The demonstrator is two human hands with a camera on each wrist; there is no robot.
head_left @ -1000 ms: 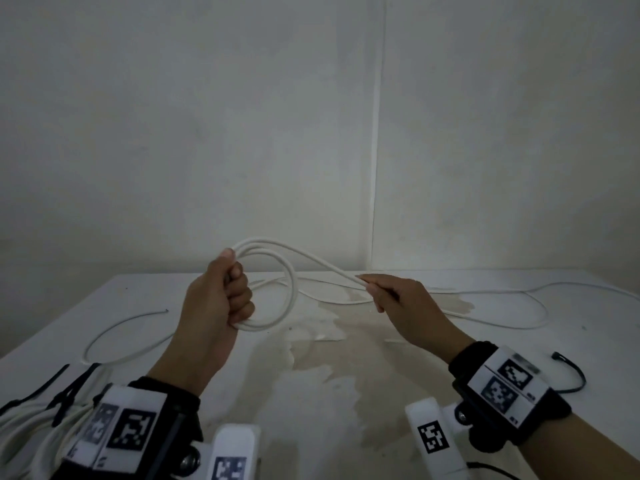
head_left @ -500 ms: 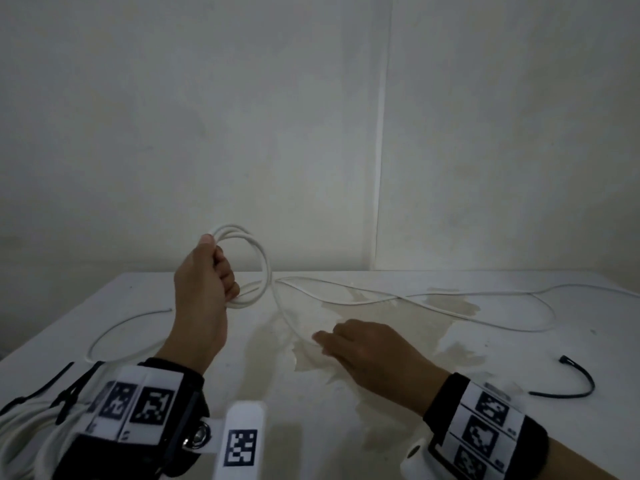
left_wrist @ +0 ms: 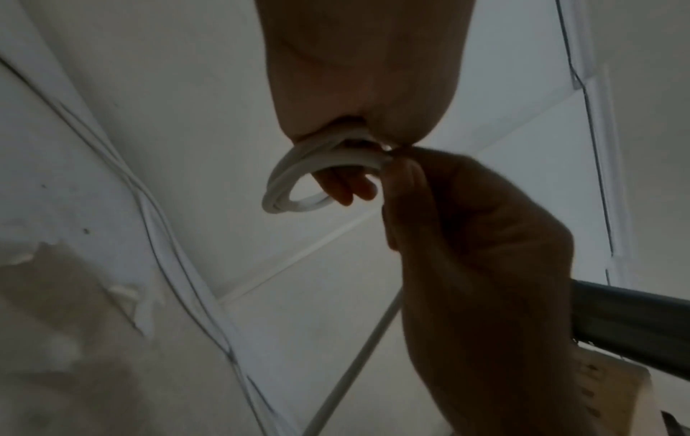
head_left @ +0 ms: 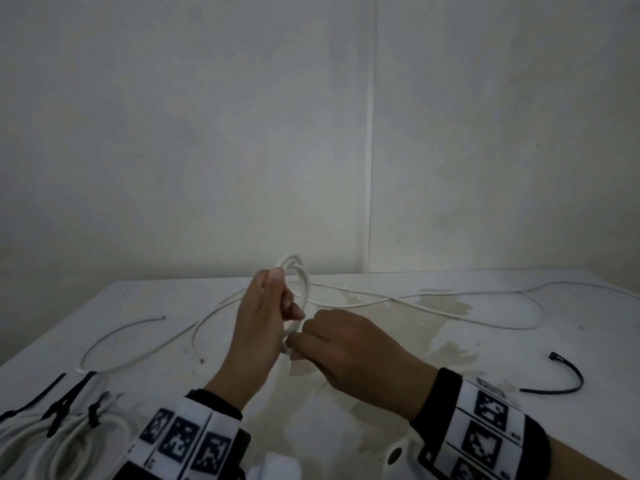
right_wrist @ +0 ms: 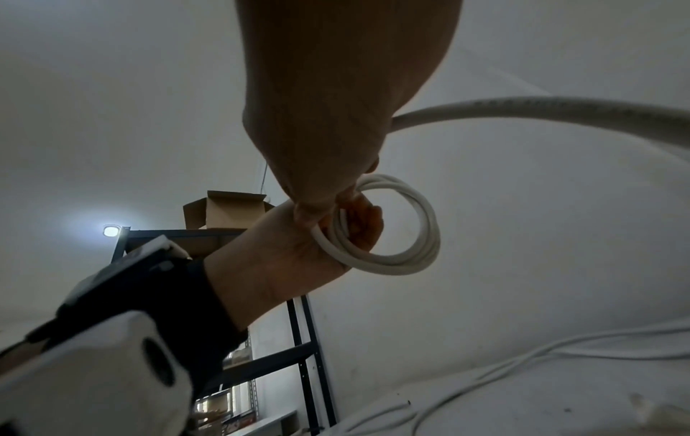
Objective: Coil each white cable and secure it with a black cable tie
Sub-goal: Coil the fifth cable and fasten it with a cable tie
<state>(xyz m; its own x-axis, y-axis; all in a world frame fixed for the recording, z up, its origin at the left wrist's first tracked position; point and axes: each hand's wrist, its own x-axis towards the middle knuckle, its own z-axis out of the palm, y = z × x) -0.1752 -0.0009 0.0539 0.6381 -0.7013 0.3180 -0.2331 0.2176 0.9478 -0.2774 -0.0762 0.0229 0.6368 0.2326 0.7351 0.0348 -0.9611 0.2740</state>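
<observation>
The surface (head_left: 450, 393), white and stained, fills the lower half of the head view, and across it the loose run of the white cable (head_left: 450, 313) trails off toward the right edge of the frame. At lower left lie finished coils (head_left: 69, 434) already bound with black ties; a spare black cable tie (head_left: 568, 379) curls at right of centre, well apart from the hands.

The change is at centre. Half a second ago the right hand (head_left: 353, 344) was flat and low on the surface, away from the left; now it has come up to meet the left hand (head_left: 263, 313), delivering another turn. The left grip is curled round the small coil (right_wrist: 395, 230) — three or so loops stacked, held upright above the surface. The right grip pinches the cable just beside the coil, fingertips touching the left hand's.

I judge the coiling about mid-way for this cable — much slack still lies uncoiled, so more turns must follow before the tie is fetched.
</observation>
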